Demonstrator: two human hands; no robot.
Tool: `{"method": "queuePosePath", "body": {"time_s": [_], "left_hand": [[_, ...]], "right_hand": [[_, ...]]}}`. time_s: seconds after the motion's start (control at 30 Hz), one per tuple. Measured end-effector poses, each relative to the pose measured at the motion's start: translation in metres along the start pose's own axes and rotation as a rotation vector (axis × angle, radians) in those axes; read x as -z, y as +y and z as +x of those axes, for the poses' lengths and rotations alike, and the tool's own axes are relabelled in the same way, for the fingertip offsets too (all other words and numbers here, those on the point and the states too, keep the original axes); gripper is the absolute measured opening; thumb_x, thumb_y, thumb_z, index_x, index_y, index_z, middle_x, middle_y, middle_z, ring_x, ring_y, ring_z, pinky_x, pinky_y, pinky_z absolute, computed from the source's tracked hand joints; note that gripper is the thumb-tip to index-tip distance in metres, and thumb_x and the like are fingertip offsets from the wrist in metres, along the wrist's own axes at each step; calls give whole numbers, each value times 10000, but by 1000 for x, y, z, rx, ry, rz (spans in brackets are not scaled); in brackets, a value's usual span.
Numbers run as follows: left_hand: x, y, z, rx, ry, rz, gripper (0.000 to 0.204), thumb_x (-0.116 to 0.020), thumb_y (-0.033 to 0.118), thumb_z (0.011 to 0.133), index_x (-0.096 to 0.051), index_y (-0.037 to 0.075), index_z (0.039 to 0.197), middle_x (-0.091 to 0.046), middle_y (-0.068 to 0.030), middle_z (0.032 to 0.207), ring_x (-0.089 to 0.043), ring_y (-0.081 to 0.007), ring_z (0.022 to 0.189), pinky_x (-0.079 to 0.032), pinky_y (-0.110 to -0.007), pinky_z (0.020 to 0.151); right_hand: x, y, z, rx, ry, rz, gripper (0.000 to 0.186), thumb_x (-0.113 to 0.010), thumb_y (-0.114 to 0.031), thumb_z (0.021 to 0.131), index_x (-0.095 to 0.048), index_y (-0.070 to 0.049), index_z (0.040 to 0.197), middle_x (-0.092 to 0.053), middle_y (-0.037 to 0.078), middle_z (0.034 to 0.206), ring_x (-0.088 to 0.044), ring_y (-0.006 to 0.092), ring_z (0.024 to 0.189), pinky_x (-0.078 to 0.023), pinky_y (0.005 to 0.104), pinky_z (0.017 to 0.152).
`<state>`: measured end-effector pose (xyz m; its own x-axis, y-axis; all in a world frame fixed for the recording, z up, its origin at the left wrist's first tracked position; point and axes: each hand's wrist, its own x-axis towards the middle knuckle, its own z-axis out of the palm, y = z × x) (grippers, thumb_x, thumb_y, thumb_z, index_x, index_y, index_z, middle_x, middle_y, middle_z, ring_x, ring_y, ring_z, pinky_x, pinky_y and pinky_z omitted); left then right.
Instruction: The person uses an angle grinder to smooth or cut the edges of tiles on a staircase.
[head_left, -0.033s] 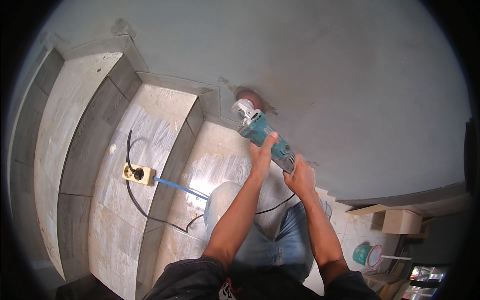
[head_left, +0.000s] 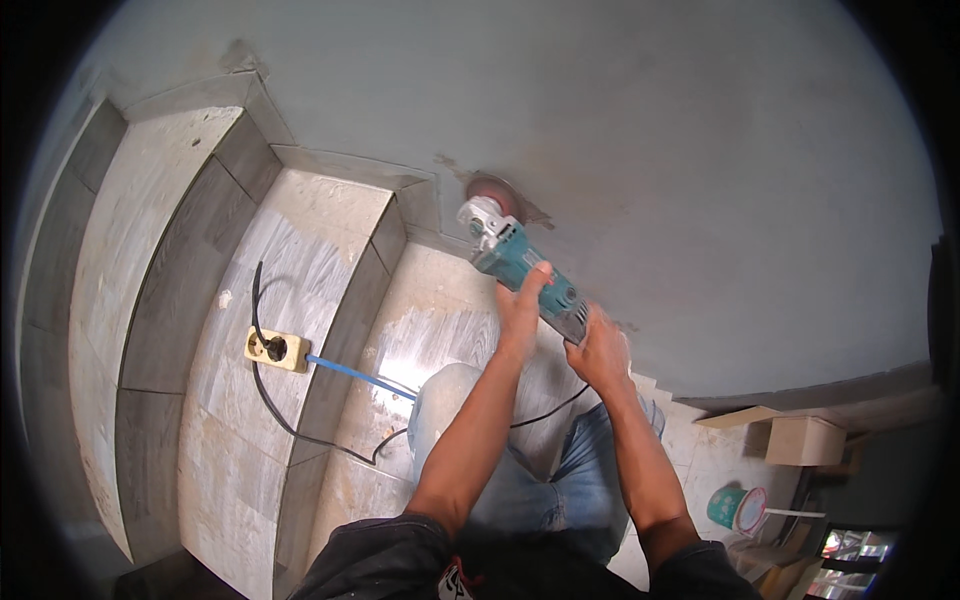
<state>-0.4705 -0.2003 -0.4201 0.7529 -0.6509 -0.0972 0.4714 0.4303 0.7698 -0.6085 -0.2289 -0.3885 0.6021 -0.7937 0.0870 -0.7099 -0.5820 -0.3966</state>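
Observation:
Both my hands are closed round a teal angle grinder with a silver head. My left hand grips the middle of its body, thumb over the top. At the dark rear end, my right hand is wrapped round the housing. The reddish disc meets the grey wall at a rough, dusty patch just beyond the tile skirting. Part of the disc is hidden behind the head. A black cord shows below my right hand.
Tiled steps rise to the left, dusty on top. On one lies a cream socket strip with a black plug and a blue cable. My jeans-clad knees are beneath my arms. At lower right are a cardboard box and a green bucket.
The grinder and both hands have shifted very slightly to the left. My grip is the same.

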Motion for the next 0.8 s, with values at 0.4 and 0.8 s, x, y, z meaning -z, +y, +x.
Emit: {"method": "queuePosePath", "body": {"time_s": [0.4,0.8], "left_hand": [[-4,-5,5,40,-19,9,286,-709,243,848,-581,41,1004,-593,-36,936,-556,-127,860,-441,-284,814],[-6,-25,-10,97,33,-6,342,-702,227,839,-557,31,1079,-582,-40,959,-557,-145,889,-443,-294,836]], "right_hand": [[-5,10,8,-42,-36,59,588,-736,-143,715,-515,-37,1250,-642,218,1120,-612,419,1033,-495,486,865],[-12,31,-14,-42,-40,89,565,-735,-138,736,-502,-52,1243,-644,218,1101,-619,419,1019,-501,508,842]]}}
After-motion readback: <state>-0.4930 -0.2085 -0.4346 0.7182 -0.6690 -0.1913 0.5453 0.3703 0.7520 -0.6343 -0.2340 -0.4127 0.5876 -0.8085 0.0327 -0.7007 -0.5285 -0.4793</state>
